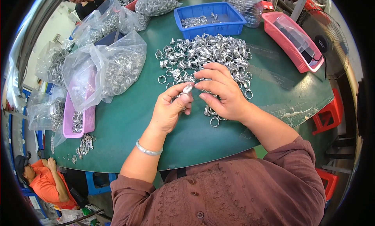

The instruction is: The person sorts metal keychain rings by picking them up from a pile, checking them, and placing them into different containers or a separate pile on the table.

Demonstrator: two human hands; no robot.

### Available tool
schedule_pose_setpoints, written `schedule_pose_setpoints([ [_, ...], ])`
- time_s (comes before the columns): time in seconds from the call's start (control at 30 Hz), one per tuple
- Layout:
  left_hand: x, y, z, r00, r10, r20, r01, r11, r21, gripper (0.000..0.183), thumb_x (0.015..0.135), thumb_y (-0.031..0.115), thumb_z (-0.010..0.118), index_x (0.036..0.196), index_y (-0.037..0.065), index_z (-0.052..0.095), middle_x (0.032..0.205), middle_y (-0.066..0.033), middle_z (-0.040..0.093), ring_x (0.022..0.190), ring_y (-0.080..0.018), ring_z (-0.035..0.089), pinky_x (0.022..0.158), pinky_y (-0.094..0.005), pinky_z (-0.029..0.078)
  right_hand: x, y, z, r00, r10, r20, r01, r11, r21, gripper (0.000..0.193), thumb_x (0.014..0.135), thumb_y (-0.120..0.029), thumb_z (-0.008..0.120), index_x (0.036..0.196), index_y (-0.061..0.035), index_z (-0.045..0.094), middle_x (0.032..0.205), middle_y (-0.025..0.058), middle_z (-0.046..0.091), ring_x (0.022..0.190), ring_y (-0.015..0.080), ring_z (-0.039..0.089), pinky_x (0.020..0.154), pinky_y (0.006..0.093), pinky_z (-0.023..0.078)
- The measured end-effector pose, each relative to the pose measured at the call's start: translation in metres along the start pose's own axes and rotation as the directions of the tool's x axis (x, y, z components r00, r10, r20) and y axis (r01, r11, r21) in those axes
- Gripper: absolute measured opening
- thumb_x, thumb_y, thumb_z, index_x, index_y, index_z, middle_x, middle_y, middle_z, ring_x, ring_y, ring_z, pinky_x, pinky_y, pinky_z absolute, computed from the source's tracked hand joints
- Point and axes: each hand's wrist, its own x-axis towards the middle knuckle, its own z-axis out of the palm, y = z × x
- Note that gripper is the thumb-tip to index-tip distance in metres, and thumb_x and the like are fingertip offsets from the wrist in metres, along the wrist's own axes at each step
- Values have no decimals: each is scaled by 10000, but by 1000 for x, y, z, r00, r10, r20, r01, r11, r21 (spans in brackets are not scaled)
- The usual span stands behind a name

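Between the thumb and fingers of my left hand [167, 112] is a silver metal ring [187, 89], its lower part covered by the fingers. My right hand [228, 96] is just to the right of it, fingers apart and curved, with nothing visible in them; its fingertips come close to the ring. Behind and partly under my right hand spreads a heap of silver rings [207, 50]. A few loose rings [214, 121] lie below that hand, nearer to me.
A blue tray [209, 32] with some rings stands behind the heap. Clear bags of rings [121, 71] and a pink-purple basket [89, 122] line the left. On the green table's [136, 112] right sits a pink basket [289, 42], near a fan [326, 44]. Two other people are at the left.
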Motion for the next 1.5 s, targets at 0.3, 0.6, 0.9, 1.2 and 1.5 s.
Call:
schedule_pose_setpoints([
  [0.3,3,-6,-17,926,23,377,207,805,-556,428,862,372,532,1202,114,501,875,-30,519,755,-142,470,608,-273,414,0,0,-1,1000,31,-3,-31,999,-14,265,673,-7,646,928,-44,581,1039,105,549,1035,337,461,881,415,393],
  [0.6,4,-6,-22,849,145,507,232,760,-607,422,861,362,538,1226,152,500,913,-40,512,788,-152,470,605,-263,417,0,1,0,1000,27,9,-27,1000,-13,246,685,3,624,924,-35,581,1057,107,561,1053,332,469,889,416,387],
  [0.9,4,-2,-27,859,138,494,225,764,-605,437,876,390,501,1246,158,477,910,-38,461,795,-151,430,618,-253,411,2,1,1,1000,12,3,-12,1000,-22,229,687,-18,635,910,-41,587,1039,109,550,1044,343,462,887,421,387],
  [1.2,-1,21,-28,956,31,290,166,759,-629,391,872,278,497,1222,105,482,1047,-100,527,880,-228,503,661,-318,451,-6,-1,5,998,11,55,-12,1000,2,213,685,-24,633,892,-44,585,1041,102,542,1048,338,450,881,424,384],
  [1.5,-41,87,-75,990,-19,-137,-56,853,-519,304,848,226,538,1122,94,538,975,-111,586,814,-229,567,608,-299,478,-8,-2,4,999,-3,50,2,1000,19,191,696,-23,628,880,-48,586,1039,97,540,1053,328,451,881,409,388],
])
